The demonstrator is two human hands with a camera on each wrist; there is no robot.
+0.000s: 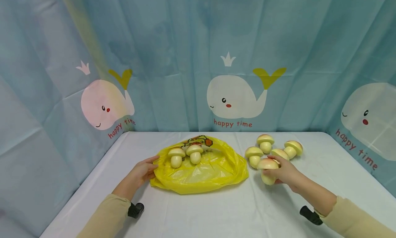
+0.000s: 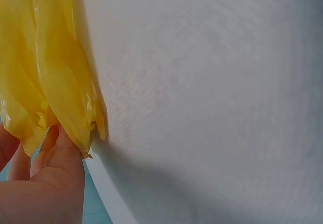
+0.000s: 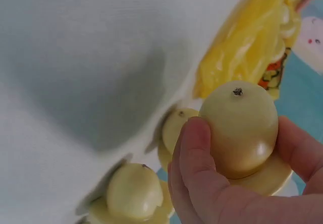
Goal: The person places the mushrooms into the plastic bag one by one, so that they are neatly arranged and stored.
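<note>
A yellow plastic bag lies with its mouth spread on the white table. Two toy mushrooms with pale stems rest on it, near its printed back edge. At the bag's left side, my left hand holds the rim; the left wrist view shows the fingers against crumpled yellow plastic. My right hand grips a toy mushroom to the right of the bag. Close up in the right wrist view, thumb and fingers clasp this mushroom from both sides, its stem end towards the camera.
Several more toy mushrooms sit just behind my right hand, one partly covered by it. The white table reaches back to a light blue curtain printed with whales. A black strap piece shows at each wrist.
</note>
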